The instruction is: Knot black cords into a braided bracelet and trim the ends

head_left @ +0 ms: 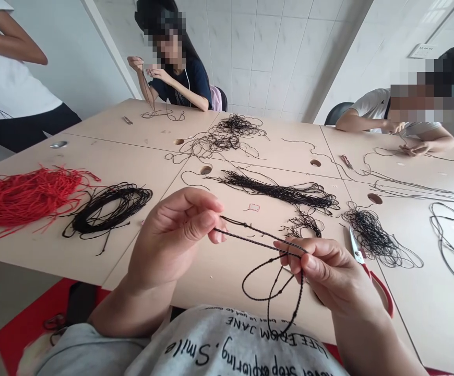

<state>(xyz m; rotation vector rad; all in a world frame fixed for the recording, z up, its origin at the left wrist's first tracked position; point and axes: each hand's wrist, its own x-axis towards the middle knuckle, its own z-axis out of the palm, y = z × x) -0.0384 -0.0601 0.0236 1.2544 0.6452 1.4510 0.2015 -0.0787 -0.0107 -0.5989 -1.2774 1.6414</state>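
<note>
Between my two hands runs a black braided cord (254, 245), doubled into two nearly parallel strands with small knots along it. My left hand (180, 230) pinches one end of the doubled strands between thumb and fingertips. My right hand (321, 266) grips the other end between thumb and forefinger, and loose loops of the cord hang below it in front of my shirt. Just right of my right hand lie scissors (370, 269) with red handles, their blades pointing away from me. Beyond my hands rests a long bundle of black cords (282, 190).
On the left lie a heap of red cords (27, 198) and a coil of black cord (111, 209). Tangled black cords (227, 136) spread farther back, with another pile (379, 235) at right. Two people sit across the table (148, 156) handling cords; another person stands at left.
</note>
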